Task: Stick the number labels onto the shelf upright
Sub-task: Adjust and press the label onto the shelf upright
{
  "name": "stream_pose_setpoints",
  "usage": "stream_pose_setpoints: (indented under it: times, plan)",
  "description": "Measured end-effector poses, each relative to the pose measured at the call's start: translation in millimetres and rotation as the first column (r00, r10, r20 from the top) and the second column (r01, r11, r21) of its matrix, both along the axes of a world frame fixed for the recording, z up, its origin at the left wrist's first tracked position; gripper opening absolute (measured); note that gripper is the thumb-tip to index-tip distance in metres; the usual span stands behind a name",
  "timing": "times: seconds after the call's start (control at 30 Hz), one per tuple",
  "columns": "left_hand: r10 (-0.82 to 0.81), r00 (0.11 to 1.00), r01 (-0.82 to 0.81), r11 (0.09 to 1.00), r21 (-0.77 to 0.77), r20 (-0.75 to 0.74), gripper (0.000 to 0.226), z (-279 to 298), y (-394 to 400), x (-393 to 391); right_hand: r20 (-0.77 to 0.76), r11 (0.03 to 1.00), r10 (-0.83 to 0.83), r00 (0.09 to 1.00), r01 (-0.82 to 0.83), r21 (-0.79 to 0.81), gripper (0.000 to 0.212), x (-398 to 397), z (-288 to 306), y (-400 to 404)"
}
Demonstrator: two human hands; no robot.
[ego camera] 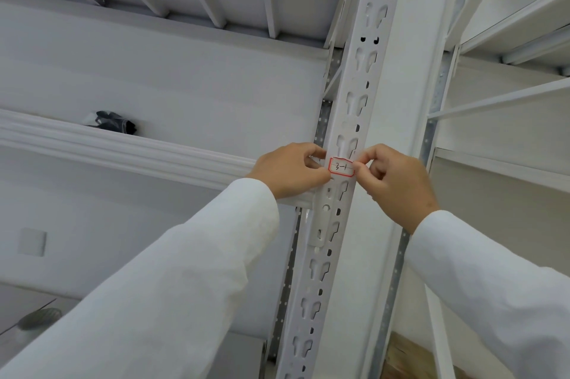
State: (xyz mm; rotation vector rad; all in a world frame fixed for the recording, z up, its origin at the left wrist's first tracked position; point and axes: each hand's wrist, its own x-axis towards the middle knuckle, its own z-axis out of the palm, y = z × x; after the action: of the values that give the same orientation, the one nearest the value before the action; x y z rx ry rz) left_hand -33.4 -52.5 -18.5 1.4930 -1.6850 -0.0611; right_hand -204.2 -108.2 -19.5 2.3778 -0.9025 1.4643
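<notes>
**Label "3-1" squared up on the shelf post, a hand at each end**

Far left, a dark bundle in clear wrap (111,122) lies on the shelf deck behind the ribbed white beam (123,150). It is well apart from the work and plays no part in it.

Moving inward, the left hand (290,169) comes up out of a white sleeve (172,283) and rests over the point where the beam meets the post. Its grip is closed on the left edge of the number label (341,167), thumb and forefinger nipping or pressing that end; the exact contact is hidden by the fingers. Resting on the beam end probably steadies the hand while the sticker is lined up.

In the middle, the label, red-bordered and handwritten "3-1", lies flat across the front face of the shelf upright (345,119), spanning most of its width, just below one keyhole slot and above the next. It sits at roughly the height of the beam, which suggests it marks that tier.

To the right, the right hand (398,181) mirrors the left, its grip closed on the label's right edge. Holding both ends keeps the sticker taut and level, so it can go down without a crease or a tilt.

Judging by the pose, the label is being placed or pressed home; whether it is fully stuck cannot be told.
</notes>
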Motion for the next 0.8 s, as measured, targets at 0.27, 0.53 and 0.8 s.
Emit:
stream_pose_setpoints:
  times: [0.27, 0.53, 0.8]
  plan:
    - [0.008, 1.000, -0.008, 1.000, -0.005, 0.007, 0.037, 1, 3, -2, -0.057, 0.988, -0.098, 0.994, 0.091, -0.124, 0.003, -6, -4, -1]
    - [0.013, 1.000, -0.013, 1.000, 0.002, 0.004, 0.036, 1, 2, -2, -0.027, 0.994, -0.113, 0.993, 0.113, 0.006, 0.010, 4, -3, 1]
    - [0.010, 1.000, -0.010, 1.000, -0.001, -0.003, 0.036, 0, 0, 0, -0.069, 0.987, -0.114, 0.991, 0.105, -0.119, 0.008, 1, -7, -1]
